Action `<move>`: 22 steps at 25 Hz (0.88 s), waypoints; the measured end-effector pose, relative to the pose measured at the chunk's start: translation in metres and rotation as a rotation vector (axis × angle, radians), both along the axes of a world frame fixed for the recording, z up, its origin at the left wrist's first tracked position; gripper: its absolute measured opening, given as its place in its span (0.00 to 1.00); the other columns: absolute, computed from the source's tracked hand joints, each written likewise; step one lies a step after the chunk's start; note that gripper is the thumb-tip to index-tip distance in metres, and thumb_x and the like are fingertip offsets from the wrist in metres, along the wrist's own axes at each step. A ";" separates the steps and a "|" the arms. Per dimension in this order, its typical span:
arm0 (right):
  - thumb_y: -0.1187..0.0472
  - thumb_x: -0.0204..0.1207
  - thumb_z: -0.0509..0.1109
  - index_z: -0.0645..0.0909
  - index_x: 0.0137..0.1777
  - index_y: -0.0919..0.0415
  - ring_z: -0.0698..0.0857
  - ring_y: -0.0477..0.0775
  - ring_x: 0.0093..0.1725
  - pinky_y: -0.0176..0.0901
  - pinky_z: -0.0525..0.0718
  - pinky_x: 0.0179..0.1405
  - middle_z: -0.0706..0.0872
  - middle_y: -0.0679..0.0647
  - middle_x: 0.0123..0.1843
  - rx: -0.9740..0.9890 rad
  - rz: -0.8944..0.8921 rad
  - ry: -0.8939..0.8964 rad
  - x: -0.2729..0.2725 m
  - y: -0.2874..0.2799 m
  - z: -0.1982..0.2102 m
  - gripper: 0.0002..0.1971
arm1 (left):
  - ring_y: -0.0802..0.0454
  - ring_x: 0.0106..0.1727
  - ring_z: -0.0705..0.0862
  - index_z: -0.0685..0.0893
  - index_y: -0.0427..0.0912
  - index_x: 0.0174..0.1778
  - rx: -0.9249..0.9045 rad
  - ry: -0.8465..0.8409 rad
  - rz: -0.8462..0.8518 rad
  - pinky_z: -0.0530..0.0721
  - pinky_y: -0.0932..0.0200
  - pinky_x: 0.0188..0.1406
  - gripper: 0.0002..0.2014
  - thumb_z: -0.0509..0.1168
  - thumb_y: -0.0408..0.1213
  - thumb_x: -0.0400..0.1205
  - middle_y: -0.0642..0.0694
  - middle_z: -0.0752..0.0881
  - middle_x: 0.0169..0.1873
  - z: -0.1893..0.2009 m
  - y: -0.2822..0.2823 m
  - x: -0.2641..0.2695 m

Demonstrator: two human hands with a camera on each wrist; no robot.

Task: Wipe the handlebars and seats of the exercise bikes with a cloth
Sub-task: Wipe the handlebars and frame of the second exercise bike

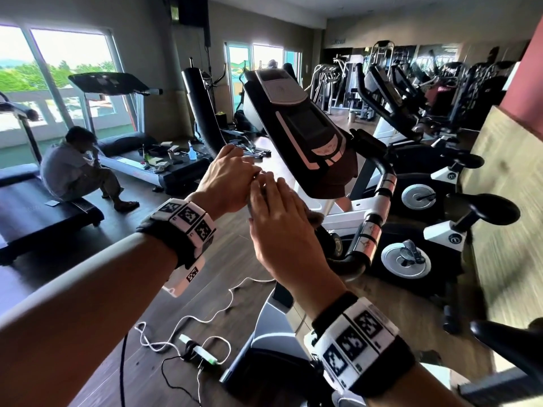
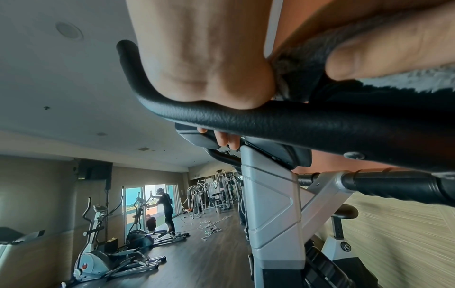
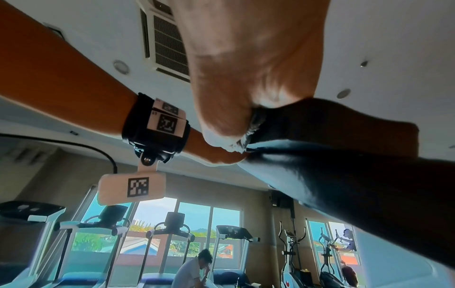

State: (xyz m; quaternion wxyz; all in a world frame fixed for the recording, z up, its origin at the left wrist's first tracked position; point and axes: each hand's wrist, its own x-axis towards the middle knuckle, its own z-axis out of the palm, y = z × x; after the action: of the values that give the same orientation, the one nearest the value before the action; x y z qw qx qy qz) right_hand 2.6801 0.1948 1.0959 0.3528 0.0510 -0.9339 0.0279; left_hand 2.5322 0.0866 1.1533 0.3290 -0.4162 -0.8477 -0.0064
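Left hand (image 1: 227, 179) grips the handlebar (image 2: 246, 115), steadying it; right hand (image 1: 282, 221) presses the cloth (image 2: 298, 58) around it to wipe.

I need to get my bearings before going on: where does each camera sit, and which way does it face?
Head: worn on the head, looking forward and down at the bike console; both forearms, left hand and right hand show.
Left wrist: under the left hand, facing along the handlebar into the gym.
Right wrist: under the right hand, facing up towards ceiling and windows; left wrist shows.
Head and right wrist share the seated person.
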 end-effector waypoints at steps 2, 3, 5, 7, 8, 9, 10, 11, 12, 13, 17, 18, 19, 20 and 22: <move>0.57 0.87 0.65 0.65 0.84 0.71 0.69 0.73 0.83 0.65 0.72 0.82 0.70 0.75 0.82 -0.010 0.013 -0.003 0.006 0.005 -0.004 0.30 | 0.44 0.50 0.80 0.89 0.44 0.39 0.047 -0.020 -0.045 0.73 0.44 0.66 0.25 0.48 0.50 0.86 0.46 0.87 0.39 -0.002 -0.003 0.000; 0.56 0.88 0.61 0.65 0.84 0.72 0.70 0.72 0.83 0.64 0.72 0.82 0.71 0.74 0.82 -0.011 0.022 0.019 0.015 0.010 -0.011 0.29 | 0.44 0.49 0.79 0.88 0.43 0.38 0.087 -0.026 -0.049 0.73 0.45 0.66 0.26 0.47 0.49 0.87 0.46 0.87 0.39 -0.003 -0.003 0.000; 0.52 0.88 0.56 0.67 0.83 0.72 0.69 0.70 0.84 0.63 0.72 0.82 0.73 0.73 0.81 -0.052 0.036 0.038 0.038 0.021 -0.025 0.30 | 0.44 0.49 0.79 0.88 0.42 0.40 0.127 -0.013 -0.045 0.73 0.46 0.66 0.25 0.48 0.48 0.87 0.47 0.86 0.40 -0.006 -0.002 0.000; 0.48 0.88 0.54 0.67 0.84 0.72 0.68 0.69 0.85 0.64 0.71 0.82 0.72 0.71 0.82 -0.132 0.034 0.003 0.050 0.026 -0.031 0.32 | 0.43 0.50 0.80 0.89 0.42 0.42 0.134 0.005 -0.030 0.73 0.45 0.67 0.24 0.49 0.47 0.87 0.46 0.87 0.41 -0.009 0.001 0.000; 0.45 0.88 0.52 0.66 0.84 0.71 0.67 0.68 0.86 0.64 0.70 0.83 0.71 0.70 0.83 -0.181 0.014 -0.045 0.048 0.025 -0.026 0.34 | 0.42 0.50 0.80 0.89 0.42 0.42 0.131 0.008 -0.016 0.73 0.44 0.67 0.24 0.49 0.47 0.87 0.46 0.87 0.41 -0.009 0.002 0.000; 0.43 0.88 0.50 0.66 0.84 0.69 0.67 0.69 0.85 0.64 0.69 0.83 0.71 0.70 0.83 -0.235 -0.008 -0.120 0.042 0.023 -0.016 0.35 | 0.42 0.49 0.80 0.89 0.42 0.42 0.128 0.012 -0.001 0.74 0.44 0.67 0.24 0.49 0.47 0.87 0.45 0.87 0.41 -0.009 0.003 0.001; 0.41 0.87 0.47 0.68 0.83 0.68 0.70 0.69 0.83 0.65 0.70 0.81 0.72 0.69 0.82 -0.294 -0.031 -0.203 0.032 0.023 -0.003 0.35 | 0.42 0.49 0.81 0.90 0.42 0.41 0.127 0.022 0.006 0.74 0.44 0.67 0.24 0.49 0.46 0.87 0.45 0.87 0.40 -0.009 0.004 0.001; 0.41 0.87 0.47 0.70 0.79 0.66 0.76 0.70 0.77 0.64 0.74 0.76 0.76 0.68 0.77 -0.339 -0.045 -0.264 0.021 0.024 0.010 0.33 | 0.42 0.49 0.81 0.90 0.42 0.40 0.130 0.031 0.009 0.74 0.44 0.66 0.24 0.49 0.46 0.87 0.45 0.87 0.40 -0.008 0.004 0.002; 0.41 0.87 0.48 0.73 0.74 0.64 0.80 0.69 0.70 0.63 0.77 0.69 0.80 0.67 0.70 -0.368 -0.042 -0.289 0.012 0.026 0.019 0.30 | 0.42 0.48 0.81 0.90 0.42 0.41 0.129 0.031 0.007 0.74 0.44 0.66 0.25 0.49 0.46 0.87 0.45 0.87 0.40 -0.009 0.004 0.002; 0.41 0.87 0.48 0.74 0.71 0.62 0.83 0.68 0.64 0.62 0.79 0.64 0.81 0.66 0.65 -0.378 -0.030 -0.286 0.008 0.027 0.023 0.27 | 0.42 0.48 0.80 0.90 0.42 0.41 0.125 0.027 -0.004 0.73 0.44 0.66 0.25 0.49 0.47 0.87 0.45 0.87 0.40 -0.009 0.003 0.001; 0.37 0.84 0.40 0.73 0.67 0.60 0.82 0.65 0.55 0.61 0.80 0.58 0.82 0.60 0.56 -0.356 -0.040 -0.193 0.039 0.042 -0.003 0.31 | 0.43 0.48 0.80 0.90 0.42 0.43 0.138 0.019 -0.030 0.72 0.45 0.66 0.25 0.49 0.47 0.87 0.46 0.87 0.40 -0.009 0.001 -0.001; 0.37 0.84 0.41 0.74 0.63 0.59 0.82 0.64 0.52 0.61 0.80 0.57 0.82 0.59 0.54 -0.387 -0.020 -0.160 0.049 0.047 -0.013 0.29 | 0.43 0.49 0.80 0.90 0.42 0.42 0.144 0.012 -0.029 0.72 0.45 0.66 0.25 0.49 0.47 0.87 0.46 0.87 0.40 -0.010 0.001 -0.002; 0.38 0.85 0.43 0.75 0.61 0.58 0.82 0.62 0.50 0.61 0.81 0.55 0.82 0.57 0.51 -0.430 0.015 -0.127 0.056 0.052 -0.020 0.27 | 0.43 0.49 0.80 0.90 0.42 0.42 0.152 0.005 -0.026 0.71 0.45 0.67 0.25 0.48 0.47 0.87 0.46 0.87 0.41 -0.010 0.002 -0.001; 0.39 0.87 0.45 0.75 0.60 0.58 0.82 0.60 0.48 0.60 0.81 0.53 0.81 0.55 0.50 -0.473 0.050 -0.095 0.059 0.059 -0.025 0.26 | 0.43 0.50 0.80 0.90 0.42 0.42 0.157 -0.005 -0.025 0.70 0.46 0.69 0.26 0.48 0.47 0.87 0.46 0.87 0.41 -0.010 0.002 -0.001; 0.38 0.88 0.47 0.76 0.59 0.58 0.83 0.58 0.48 0.58 0.82 0.52 0.82 0.54 0.49 -0.539 0.095 -0.103 0.057 0.072 -0.025 0.25 | 0.44 0.52 0.80 0.90 0.42 0.42 0.166 -0.027 -0.028 0.69 0.46 0.70 0.27 0.47 0.48 0.87 0.47 0.87 0.42 -0.009 0.003 -0.001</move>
State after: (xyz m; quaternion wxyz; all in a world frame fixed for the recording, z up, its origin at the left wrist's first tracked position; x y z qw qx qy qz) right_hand 2.7372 0.2664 1.0707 0.3039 -0.0022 -0.9060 0.2944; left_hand 2.5311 0.0893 1.1446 0.3506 -0.3992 -0.8427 -0.0870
